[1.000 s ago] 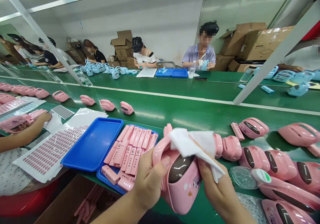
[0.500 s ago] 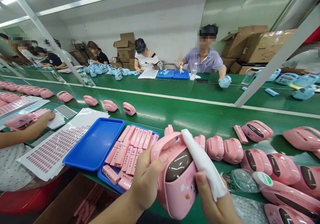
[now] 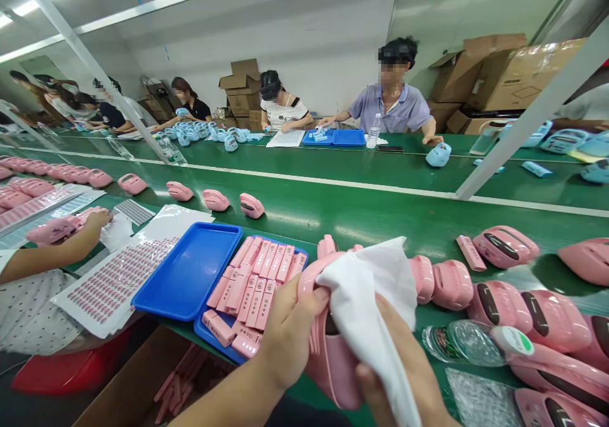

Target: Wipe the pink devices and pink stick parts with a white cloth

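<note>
My left hand (image 3: 288,332) grips a pink toy-like plastic device (image 3: 333,357) by its handle side, low in the middle of the view. My right hand (image 3: 404,363) holds a white cloth (image 3: 371,306) pressed over the device's front, hiding its dark window. Just left of my hands a blue tray (image 3: 223,335) carries several pink bar-shaped parts (image 3: 257,281). More pink devices (image 3: 504,303) lie on the green belt to the right.
An empty blue tray (image 3: 190,271) overlaps the filled one. A co-worker's arm (image 3: 52,252) rests on sticker sheets (image 3: 114,275) at left. A clear dish (image 3: 469,341) sits at right. People across the belt handle blue devices (image 3: 438,154). Cardboard boxes (image 3: 504,72) stand behind.
My right hand has brought the cloth across the device's front, covering the dark window that showed before. The person opposite has set a blue device down on the belt.
</note>
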### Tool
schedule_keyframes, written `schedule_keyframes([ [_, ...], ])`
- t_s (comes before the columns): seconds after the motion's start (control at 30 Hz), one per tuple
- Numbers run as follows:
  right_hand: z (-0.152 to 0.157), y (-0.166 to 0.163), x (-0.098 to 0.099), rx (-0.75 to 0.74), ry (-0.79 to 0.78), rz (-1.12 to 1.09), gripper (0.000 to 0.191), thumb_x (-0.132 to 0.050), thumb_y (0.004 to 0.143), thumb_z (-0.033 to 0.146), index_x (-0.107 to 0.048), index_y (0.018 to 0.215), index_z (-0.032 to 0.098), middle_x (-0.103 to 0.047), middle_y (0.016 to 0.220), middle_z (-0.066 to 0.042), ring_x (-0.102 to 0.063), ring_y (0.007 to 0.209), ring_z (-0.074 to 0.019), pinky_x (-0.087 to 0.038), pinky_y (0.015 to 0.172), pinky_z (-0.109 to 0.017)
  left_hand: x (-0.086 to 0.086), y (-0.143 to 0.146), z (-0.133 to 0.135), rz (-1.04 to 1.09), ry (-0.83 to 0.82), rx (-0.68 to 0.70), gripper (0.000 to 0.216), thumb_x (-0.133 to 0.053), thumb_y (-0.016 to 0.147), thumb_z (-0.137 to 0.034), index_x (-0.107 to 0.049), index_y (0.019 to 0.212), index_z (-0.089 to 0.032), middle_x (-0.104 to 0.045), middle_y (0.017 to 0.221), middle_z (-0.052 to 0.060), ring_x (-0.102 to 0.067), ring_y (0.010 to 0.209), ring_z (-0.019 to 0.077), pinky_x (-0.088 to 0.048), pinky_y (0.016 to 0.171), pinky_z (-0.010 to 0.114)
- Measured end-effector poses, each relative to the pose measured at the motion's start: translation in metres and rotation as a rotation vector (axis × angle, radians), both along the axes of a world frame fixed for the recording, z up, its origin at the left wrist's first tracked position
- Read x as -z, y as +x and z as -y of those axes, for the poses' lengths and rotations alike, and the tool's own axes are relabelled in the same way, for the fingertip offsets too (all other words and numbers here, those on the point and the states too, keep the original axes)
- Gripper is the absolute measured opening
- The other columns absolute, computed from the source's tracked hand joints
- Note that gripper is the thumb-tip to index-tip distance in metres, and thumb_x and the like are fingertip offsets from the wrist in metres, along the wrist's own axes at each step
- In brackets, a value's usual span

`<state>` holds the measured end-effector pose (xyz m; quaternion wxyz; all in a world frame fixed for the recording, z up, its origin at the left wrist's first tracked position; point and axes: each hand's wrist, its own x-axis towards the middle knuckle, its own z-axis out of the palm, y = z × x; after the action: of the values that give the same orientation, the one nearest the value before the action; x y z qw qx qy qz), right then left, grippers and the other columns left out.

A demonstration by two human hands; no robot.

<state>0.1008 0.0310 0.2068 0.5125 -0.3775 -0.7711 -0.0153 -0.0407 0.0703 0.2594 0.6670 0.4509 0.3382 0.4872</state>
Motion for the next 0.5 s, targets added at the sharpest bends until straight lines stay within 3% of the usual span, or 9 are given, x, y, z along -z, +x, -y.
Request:
schedule_keyframes([
  [0.13, 0.005, 0.003, 0.008, 0.110, -0.321, -0.201, 0.046, -0.037, 0.098, 0.035, -0.035, 0.141, 0.017, -0.058, 0.119, -0.011, -0.060, 0.104, -0.0230, -0.049, 0.093, -0.030, -0.003, 0.000, 0.000, 0.045, -0.020, 0.036, 0.033, -0.050, 0.084, -0.024, -0.067, 0.113, -0.019, -0.068, 0.116, 0.004, -0.054, 0.118, 0.0267, -0.040, 0.104, 0.037],
  [0.27, 0.001, -0.001, -0.003, 0.032, 0.038, 0.003, 0.052, -0.034, 0.099, 0.036, -0.028, 0.144, 0.012, -0.063, 0.106, -0.010, -0.054, 0.112, -0.0219, -0.035, 0.106, -0.031, -0.002, 0.003, -0.002, 0.054, 0.017, 0.006, 0.033, -0.047, 0.086, -0.022, -0.067, 0.112, -0.019, -0.067, 0.119, 0.003, -0.052, 0.121, 0.0244, -0.037, 0.106, 0.034],
  [0.33, 0.000, 0.001, -0.001, -0.001, 0.080, 0.076, 0.047, -0.035, 0.099, 0.030, -0.031, 0.144, 0.015, -0.064, 0.103, -0.009, -0.052, 0.115, -0.0221, -0.035, 0.107, -0.033, 0.001, 0.002, -0.002, 0.074, 0.014, 0.034, 0.035, -0.047, 0.084, -0.022, -0.066, 0.114, -0.019, -0.067, 0.119, 0.004, -0.053, 0.120, 0.0261, -0.038, 0.105, 0.036],
  [0.43, 0.010, 0.010, 0.022, 0.123, -0.270, -0.202, 0.042, -0.041, 0.097, 0.025, -0.041, 0.139, 0.024, -0.064, 0.109, -0.005, -0.062, 0.100, -0.0237, -0.053, 0.087, -0.030, 0.004, -0.004, 0.000, 0.127, 0.015, 0.057, 0.038, -0.050, 0.080, -0.023, -0.066, 0.114, -0.019, -0.065, 0.121, 0.005, -0.054, 0.118, 0.0289, -0.036, 0.106, 0.040],
  [0.5, 0.024, 0.014, 0.044, 0.188, -0.440, -0.415, 0.043, -0.042, 0.096, 0.025, -0.041, 0.138, 0.028, -0.067, 0.104, -0.004, -0.065, 0.091, -0.0247, -0.059, 0.074, -0.029, 0.005, -0.010, 0.000, 0.132, 0.054, 0.035, 0.038, -0.053, 0.076, -0.025, -0.068, 0.111, -0.019, -0.063, 0.125, 0.004, -0.050, 0.122, 0.0298, -0.033, 0.108, 0.039],
])
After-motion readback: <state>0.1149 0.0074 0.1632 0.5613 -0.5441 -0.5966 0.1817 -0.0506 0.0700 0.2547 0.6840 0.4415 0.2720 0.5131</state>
